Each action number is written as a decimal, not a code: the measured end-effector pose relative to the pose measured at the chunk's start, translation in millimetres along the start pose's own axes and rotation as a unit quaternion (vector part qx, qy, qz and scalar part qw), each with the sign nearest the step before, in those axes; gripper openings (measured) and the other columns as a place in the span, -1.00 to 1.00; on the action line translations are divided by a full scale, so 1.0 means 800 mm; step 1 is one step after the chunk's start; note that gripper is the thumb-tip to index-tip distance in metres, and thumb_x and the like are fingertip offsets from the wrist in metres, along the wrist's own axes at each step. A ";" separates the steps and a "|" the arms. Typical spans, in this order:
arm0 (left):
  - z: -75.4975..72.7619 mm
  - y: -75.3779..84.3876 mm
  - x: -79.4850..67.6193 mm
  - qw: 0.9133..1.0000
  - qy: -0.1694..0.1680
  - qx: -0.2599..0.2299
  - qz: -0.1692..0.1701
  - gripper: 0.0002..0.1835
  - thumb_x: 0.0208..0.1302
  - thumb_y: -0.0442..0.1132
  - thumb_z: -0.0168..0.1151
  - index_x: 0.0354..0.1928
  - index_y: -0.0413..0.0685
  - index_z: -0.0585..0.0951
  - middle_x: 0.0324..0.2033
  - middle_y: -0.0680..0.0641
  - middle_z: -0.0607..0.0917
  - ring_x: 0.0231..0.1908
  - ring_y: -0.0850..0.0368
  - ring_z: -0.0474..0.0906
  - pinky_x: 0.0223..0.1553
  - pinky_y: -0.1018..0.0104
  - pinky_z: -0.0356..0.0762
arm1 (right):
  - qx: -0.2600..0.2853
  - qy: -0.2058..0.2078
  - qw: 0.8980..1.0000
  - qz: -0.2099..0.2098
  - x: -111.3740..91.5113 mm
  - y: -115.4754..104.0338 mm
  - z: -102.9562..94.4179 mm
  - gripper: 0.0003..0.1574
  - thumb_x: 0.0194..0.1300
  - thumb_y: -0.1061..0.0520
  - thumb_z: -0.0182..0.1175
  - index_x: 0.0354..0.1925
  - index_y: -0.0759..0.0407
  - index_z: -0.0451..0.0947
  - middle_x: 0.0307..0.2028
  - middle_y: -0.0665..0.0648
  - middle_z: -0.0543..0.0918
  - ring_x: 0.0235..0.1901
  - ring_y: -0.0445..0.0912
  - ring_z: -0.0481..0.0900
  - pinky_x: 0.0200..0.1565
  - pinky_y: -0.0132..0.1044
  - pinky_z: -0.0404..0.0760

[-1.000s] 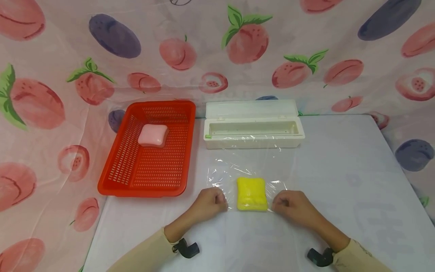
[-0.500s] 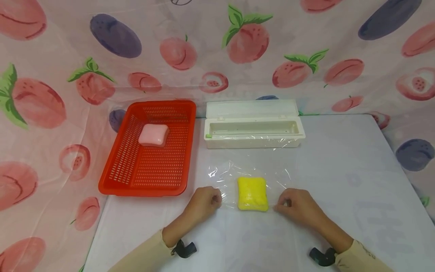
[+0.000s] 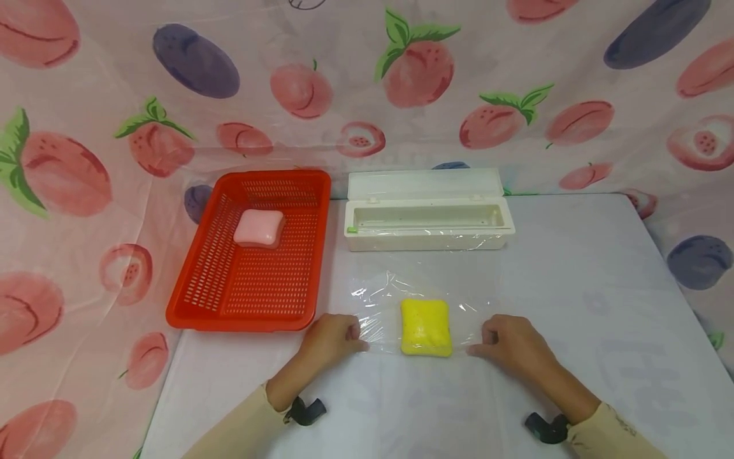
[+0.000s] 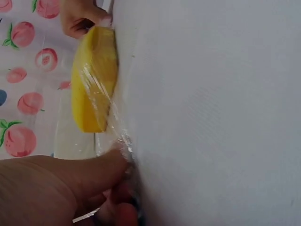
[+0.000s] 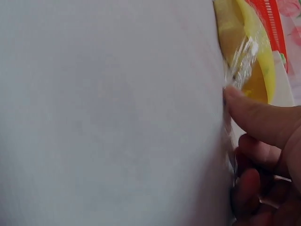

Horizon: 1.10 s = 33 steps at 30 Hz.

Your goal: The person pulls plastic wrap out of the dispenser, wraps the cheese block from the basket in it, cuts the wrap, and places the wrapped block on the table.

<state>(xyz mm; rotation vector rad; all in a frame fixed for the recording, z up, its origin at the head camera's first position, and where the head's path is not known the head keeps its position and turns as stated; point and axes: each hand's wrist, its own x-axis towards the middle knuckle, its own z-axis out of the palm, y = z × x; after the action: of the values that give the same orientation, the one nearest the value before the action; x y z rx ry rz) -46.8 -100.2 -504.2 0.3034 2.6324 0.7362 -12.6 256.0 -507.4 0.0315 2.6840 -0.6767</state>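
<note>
In the head view a yellow rounded-square block (image 3: 425, 326) lies at the middle of the table, with clear plastic wrap (image 3: 375, 306) over it. The wrap runs back towards the long white wrap dispenser (image 3: 430, 241). My left hand (image 3: 331, 339) pinches the wrap's near left corner. To the right of the block, my right hand (image 3: 516, 343) holds the near right edge between thumb and fingers. In the left wrist view the wrap stretches tight from the thumb across the yellow block (image 4: 94, 80). Both hands are apart from the block.
A red perforated basket (image 3: 269, 319) stands at the back left, with a pink block (image 3: 259, 228) of similar shape in it. The dispenser's lid (image 3: 424, 185) is raised. Fruit-patterned cloth (image 3: 355, 83) hangs behind the white table (image 3: 579, 306).
My left hand has moved left and my right hand slightly right, drawing the wrap's near edge wider. The yellow block, the basket and the dispenser stay in place.
</note>
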 end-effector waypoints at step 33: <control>0.021 0.058 -0.030 0.952 0.047 0.148 0.262 -0.64 0.28 -0.10 0.44 0.12 0.16 0.73 -0.22 0.14 0.71 -0.25 0.28 0.60 -0.19 0.51 0.60 | 0.011 0.016 0.967 -0.254 -0.021 -0.016 -0.017 -0.65 0.13 -0.06 0.53 -0.08 -0.22 0.71 -0.29 -0.35 0.62 -0.36 -0.39 0.44 -0.33 -0.49 0.54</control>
<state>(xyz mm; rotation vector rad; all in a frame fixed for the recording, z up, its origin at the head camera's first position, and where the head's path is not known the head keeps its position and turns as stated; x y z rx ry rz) -13.2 -61.2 -484.7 1.1100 2.7717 0.5079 -3.3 252.0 -484.1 -0.6654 2.7286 -0.8545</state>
